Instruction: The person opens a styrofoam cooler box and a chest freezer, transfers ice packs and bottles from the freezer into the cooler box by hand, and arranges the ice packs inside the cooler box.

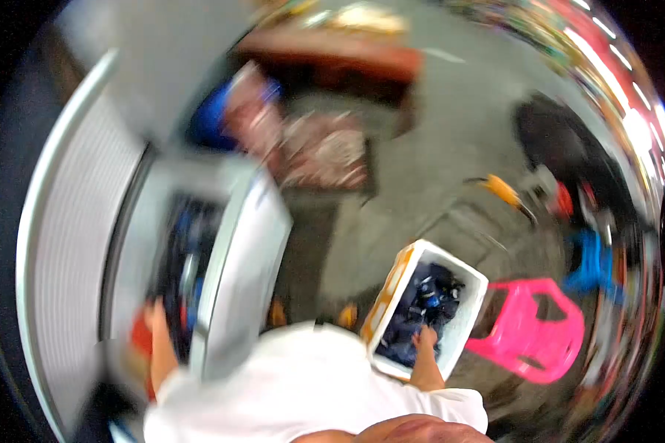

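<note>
My right hand (pixel 424 337) is inside a white foam box (pixel 463 336) with an orange-marked side, at the dark items (pixel 432 292) lying in it. Its fingers are small and blurred against the dark contents. On the left, my left hand (pixel 154 314) reaches into an open chest freezer (pixel 233 244), near its inner left side. Dark packages (pixel 188 244) fill the freezer's inside, and something red (pixel 142 334) is beside the hand. Motion blur hides what the left fingers touch.
A pink plastic stool (pixel 543 330) lies right of the foam box. The raised freezer lid (pixel 81 199) stands at far left. Ahead are pinkish plastic-wrapped bags (pixel 325 151) and a reddish-brown bench (pixel 332 55). A blue stool (pixel 592 260) and a yellow-handled object (pixel 504 190) are at the right.
</note>
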A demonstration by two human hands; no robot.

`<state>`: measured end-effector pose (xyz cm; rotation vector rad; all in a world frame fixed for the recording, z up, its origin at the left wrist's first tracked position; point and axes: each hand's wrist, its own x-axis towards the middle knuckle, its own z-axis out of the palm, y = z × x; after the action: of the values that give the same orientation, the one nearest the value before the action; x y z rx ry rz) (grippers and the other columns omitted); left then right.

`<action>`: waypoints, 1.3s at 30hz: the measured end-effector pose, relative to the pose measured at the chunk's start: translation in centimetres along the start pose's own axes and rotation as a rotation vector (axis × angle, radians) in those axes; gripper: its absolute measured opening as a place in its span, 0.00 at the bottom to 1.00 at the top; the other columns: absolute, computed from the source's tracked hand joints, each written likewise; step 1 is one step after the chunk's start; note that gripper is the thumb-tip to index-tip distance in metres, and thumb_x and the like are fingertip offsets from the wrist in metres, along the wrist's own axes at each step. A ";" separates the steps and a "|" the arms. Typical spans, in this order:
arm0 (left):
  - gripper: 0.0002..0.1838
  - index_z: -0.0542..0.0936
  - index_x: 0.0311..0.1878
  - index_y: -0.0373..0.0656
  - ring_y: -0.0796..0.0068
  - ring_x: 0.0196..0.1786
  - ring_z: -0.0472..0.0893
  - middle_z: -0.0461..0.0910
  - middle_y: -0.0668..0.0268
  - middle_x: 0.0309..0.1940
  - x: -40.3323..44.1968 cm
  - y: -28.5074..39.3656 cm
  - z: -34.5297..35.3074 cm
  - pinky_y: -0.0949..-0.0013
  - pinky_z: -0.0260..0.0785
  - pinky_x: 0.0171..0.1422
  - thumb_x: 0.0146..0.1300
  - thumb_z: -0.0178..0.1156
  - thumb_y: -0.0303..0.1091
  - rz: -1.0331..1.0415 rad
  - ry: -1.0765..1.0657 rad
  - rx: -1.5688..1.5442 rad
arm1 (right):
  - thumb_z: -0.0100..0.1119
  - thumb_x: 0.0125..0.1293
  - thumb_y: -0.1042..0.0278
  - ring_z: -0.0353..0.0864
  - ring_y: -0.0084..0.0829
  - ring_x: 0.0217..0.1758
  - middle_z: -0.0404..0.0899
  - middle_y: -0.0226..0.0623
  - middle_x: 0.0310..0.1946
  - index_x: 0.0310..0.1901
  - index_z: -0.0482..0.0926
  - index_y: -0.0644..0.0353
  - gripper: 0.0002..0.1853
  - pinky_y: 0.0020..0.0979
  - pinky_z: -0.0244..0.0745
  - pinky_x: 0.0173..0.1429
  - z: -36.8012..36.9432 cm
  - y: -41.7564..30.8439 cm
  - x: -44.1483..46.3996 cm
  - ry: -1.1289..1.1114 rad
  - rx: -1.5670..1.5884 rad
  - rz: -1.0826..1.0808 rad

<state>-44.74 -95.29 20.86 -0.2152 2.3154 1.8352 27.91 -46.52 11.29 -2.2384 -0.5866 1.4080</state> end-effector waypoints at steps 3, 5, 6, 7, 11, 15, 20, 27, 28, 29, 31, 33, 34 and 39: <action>0.22 0.76 0.53 0.41 0.59 0.48 0.81 0.80 0.50 0.47 -8.4 -5.3 -9.6 0.61 0.73 0.52 0.57 0.61 0.41 -0.341 0.209 0.643 | 0.63 0.57 0.69 0.73 0.31 0.22 0.71 0.36 0.25 0.51 0.69 0.56 0.20 0.29 0.68 0.17 4.2 -3.7 -2.1 -0.263 -0.183 -0.126; 0.27 0.75 0.57 0.43 0.55 0.52 0.80 0.80 0.49 0.50 -6.3 -5.4 -7.5 0.58 0.71 0.56 0.54 0.62 0.41 -0.296 0.136 0.956 | 0.64 0.58 0.68 0.73 0.32 0.22 0.72 0.39 0.29 0.55 0.66 0.55 0.24 0.28 0.68 0.17 6.5 -5.1 -4.4 -0.298 -0.106 -0.215; 0.30 0.74 0.59 0.44 0.53 0.54 0.79 0.79 0.49 0.51 -8.4 -8.4 -10.2 0.56 0.70 0.58 0.52 0.62 0.41 -0.343 0.103 1.009 | 0.64 0.59 0.69 0.74 0.31 0.23 0.73 0.39 0.29 0.57 0.65 0.55 0.25 0.27 0.67 0.17 7.9 -5.4 -6.7 -0.426 -0.189 -0.209; 0.31 0.73 0.60 0.44 0.52 0.57 0.78 0.78 0.50 0.54 -8.1 -9.3 -10.2 0.57 0.70 0.60 0.51 0.63 0.41 -0.410 0.049 0.924 | 0.63 0.60 0.71 0.73 0.30 0.22 0.73 0.38 0.30 0.58 0.64 0.55 0.26 0.27 0.67 0.17 9.1 -5.3 -8.0 -0.443 -0.245 -0.229; 0.34 0.73 0.61 0.44 0.51 0.58 0.77 0.77 0.51 0.56 -13.8 -15.5 -13.5 0.57 0.69 0.61 0.47 0.66 0.39 -0.368 -0.017 0.836 | 0.57 0.63 0.76 0.74 0.26 0.25 0.77 0.36 0.34 0.59 0.64 0.59 0.23 0.27 0.70 0.24 11.4 -6.4 -13.4 -0.515 -0.551 -0.509; 0.34 0.74 0.58 0.42 0.50 0.55 0.78 0.78 0.46 0.51 -5.2 -13.8 -12.1 0.55 0.70 0.60 0.44 0.68 0.38 -0.293 -0.527 1.027 | 0.59 0.66 0.71 0.78 0.29 0.41 0.77 0.40 0.45 0.62 0.67 0.63 0.23 0.29 0.77 0.44 26.7 -13.2 -25.7 -0.704 -0.637 -0.870; 0.47 0.66 0.65 0.36 0.49 0.62 0.72 0.72 0.44 0.58 -3.9 -18.1 -10.3 0.56 0.65 0.66 0.38 0.75 0.39 -0.015 -0.701 0.966 | 0.65 0.60 0.72 0.82 0.27 0.43 0.76 0.37 0.52 0.58 0.72 0.56 0.24 0.27 0.77 0.45 34.0 -13.4 -42.4 -0.493 -0.786 -1.352; 0.49 0.66 0.62 0.36 0.45 0.61 0.72 0.71 0.46 0.59 -3.5 -12.0 -13.8 0.53 0.66 0.64 0.34 0.79 0.40 -0.221 -0.360 0.912 | 0.66 0.61 0.64 0.81 0.24 0.41 0.79 0.36 0.46 0.58 0.74 0.56 0.24 0.28 0.78 0.45 47.9 -4.9 -53.4 -1.346 -0.851 -1.015; 0.49 0.66 0.62 0.35 0.47 0.61 0.73 0.71 0.47 0.59 -3.0 -12.0 -13.7 0.54 0.67 0.64 0.33 0.79 0.40 -0.238 -0.308 0.797 | 0.67 0.60 0.62 0.82 0.26 0.43 0.78 0.37 0.47 0.59 0.73 0.56 0.25 0.29 0.78 0.46 49.2 -2.6 -53.9 -1.402 -0.972 -0.969; 0.49 0.66 0.62 0.35 0.47 0.61 0.73 0.71 0.47 0.59 -2.5 -10.7 -13.3 0.54 0.67 0.64 0.33 0.79 0.40 -0.218 -0.311 0.791 | 0.69 0.58 0.57 0.82 0.28 0.44 0.78 0.38 0.48 0.60 0.72 0.56 0.29 0.30 0.78 0.46 50.4 0.4 -54.1 -1.517 -0.939 -0.875; 0.47 0.66 0.61 0.33 0.55 0.60 0.74 0.73 0.50 0.58 -2.4 -3.2 -12.0 0.57 0.67 0.64 0.37 0.78 0.40 -0.191 -0.243 0.565 | 0.72 0.52 0.49 0.81 0.36 0.51 0.75 0.50 0.55 0.66 0.65 0.62 0.44 0.34 0.76 0.54 52.4 4.9 -56.5 -1.595 -1.178 -0.943; 0.45 0.66 0.63 0.35 0.55 0.60 0.73 0.72 0.53 0.58 -2.2 1.0 -10.6 0.57 0.65 0.65 0.41 0.76 0.39 -0.155 -0.354 0.262 | 0.75 0.48 0.45 0.77 0.41 0.57 0.72 0.53 0.59 0.70 0.56 0.64 0.54 0.38 0.73 0.60 53.5 8.8 -58.7 -1.742 -1.154 -0.813; 0.44 0.65 0.65 0.36 0.56 0.59 0.72 0.72 0.55 0.58 -2.3 3.2 -9.9 0.57 0.63 0.65 0.46 0.75 0.37 -0.136 -0.455 -0.040 | 0.75 0.49 0.49 0.79 0.38 0.55 0.74 0.50 0.57 0.69 0.60 0.64 0.49 0.36 0.74 0.58 54.3 11.1 -58.8 -1.821 -1.031 -0.751; 0.28 0.67 0.65 0.38 0.59 0.57 0.74 0.71 0.57 0.61 -0.1 -0.2 -12.9 0.61 0.65 0.62 0.61 0.59 0.31 -0.008 -0.317 -0.123 | 0.72 0.55 0.56 0.78 0.37 0.56 0.77 0.47 0.50 0.62 0.64 0.71 0.40 0.36 0.80 0.52 53.0 6.3 -62.1 -1.772 -0.987 -0.016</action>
<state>-45.25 -107.92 23.55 0.0487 1.9894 1.8544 -44.14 -79.40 32.24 -0.5775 -2.0474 3.2773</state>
